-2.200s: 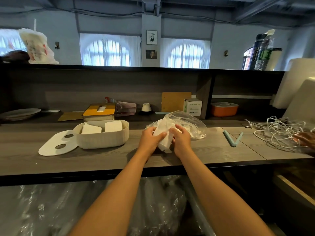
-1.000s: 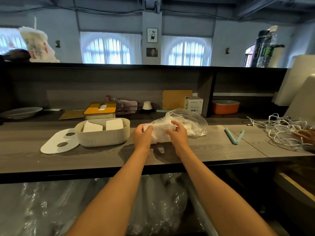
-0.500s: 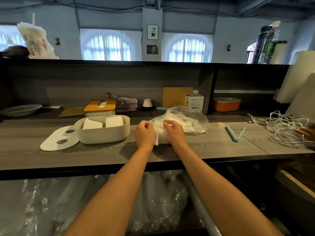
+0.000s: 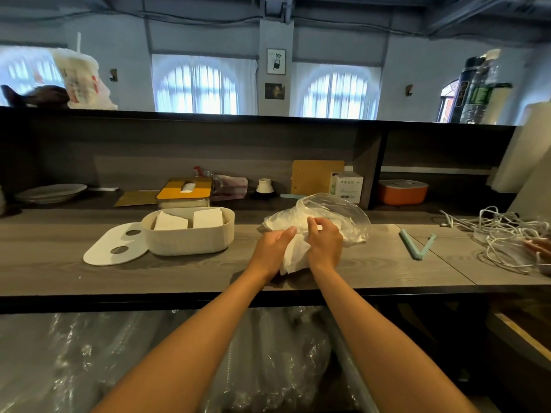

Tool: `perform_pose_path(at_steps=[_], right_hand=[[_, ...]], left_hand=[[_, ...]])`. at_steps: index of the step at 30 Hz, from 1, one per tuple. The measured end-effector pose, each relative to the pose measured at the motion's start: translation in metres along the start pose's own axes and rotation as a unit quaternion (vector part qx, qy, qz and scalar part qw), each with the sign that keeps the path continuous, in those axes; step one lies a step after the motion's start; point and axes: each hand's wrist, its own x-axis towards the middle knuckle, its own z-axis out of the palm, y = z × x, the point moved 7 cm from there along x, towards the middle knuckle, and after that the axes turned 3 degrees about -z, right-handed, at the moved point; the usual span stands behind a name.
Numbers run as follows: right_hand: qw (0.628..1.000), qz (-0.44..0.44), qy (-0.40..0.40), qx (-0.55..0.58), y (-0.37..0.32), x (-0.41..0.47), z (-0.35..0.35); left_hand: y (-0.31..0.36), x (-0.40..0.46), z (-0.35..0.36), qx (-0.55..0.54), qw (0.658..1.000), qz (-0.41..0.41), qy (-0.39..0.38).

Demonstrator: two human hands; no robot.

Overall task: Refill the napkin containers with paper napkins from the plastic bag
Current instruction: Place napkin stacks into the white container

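I have both hands at the mouth of the clear plastic bag (image 4: 328, 217), which lies on the wooden counter (image 4: 208, 275) with its opening turned toward me so the paper can slide straight out. My left hand (image 4: 272, 248) is curled with its fingers closed along the left edge of a wad of white paper napkins (image 4: 293, 257); my right hand (image 4: 325, 242) presses the same wad from the other side, thumb and forefinger pinched narrow on the top edge just inside the bag's lip. Holding it between two palms keeps the loose sheets squared, I judge, since a one-handed pull would likely fan them apart. Part of the wad hangs below my knuckles, clear of the film, while more crumpled paper sits beyond my fingertips inside the bag. Well to the left of my left fingers stands the open oval napkin container (image 4: 187, 235), two stacks of napkins (image 4: 189, 222) already standing inside with space at the right end, which is where I reckon this handful belongs. Its white lid (image 4: 114, 245), pierced by two holes, lies flat against the container's far left side, out of the path my hands would take. To the right of my right fingers, well apart, lie a pale green bag clip (image 4: 417, 244) and a tangle of white cable (image 4: 507, 236), neither in my way.
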Motion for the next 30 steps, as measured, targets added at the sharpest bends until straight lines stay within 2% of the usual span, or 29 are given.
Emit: perform_pose_path(at_steps=[5,8,11,15,17,19,21,22,24,26,30], right_hand=[[0.997,-0.069,0.002,0.016,-0.02,-0.012,-0.001],[0.992,-0.119,-0.025,0.03,-0.037,-0.018,0.002],[0.987,-0.138,-0.059,0.056,-0.06,-0.022,0.009],[0.983,-0.152,-0.102,0.014,-0.096,-0.029,0.025],[0.982,-0.127,-0.142,0.012,-0.113,-0.033,0.033],[0.971,-0.027,-0.228,0.061,-0.122,-0.038,0.048],[0.929,0.115,-0.335,0.11,-0.126,-0.052,0.063],[0.905,0.147,-0.378,0.128,-0.13,-0.06,0.069],[0.881,0.124,-0.433,0.143,-0.14,-0.07,0.083],[0.882,0.084,-0.437,0.155,-0.149,-0.075,0.097],[0.909,0.078,-0.356,0.201,-0.16,-0.072,0.119]], left_hand=[[-0.001,-0.015,-0.016,0.002,0.997,-0.074,-0.025],[-0.008,-0.025,-0.026,-0.041,0.988,-0.14,-0.041],[-0.004,-0.032,-0.037,-0.07,0.985,-0.15,-0.05],[0.007,-0.04,-0.059,-0.028,0.987,-0.145,-0.066],[0.012,-0.042,-0.076,-0.007,0.989,-0.138,-0.057],[0.016,-0.044,-0.097,-0.024,0.989,-0.143,-0.028],[0.018,-0.048,-0.121,-0.061,0.987,-0.146,0.022],[0.019,-0.049,-0.133,-0.084,0.985,-0.144,0.049],[0.018,-0.052,-0.156,-0.108,0.979,-0.15,0.09],[0.012,-0.054,-0.175,-0.098,0.973,-0.184,0.104],[0.007,-0.046,-0.203,-0.062,0.972,-0.197,0.108]])
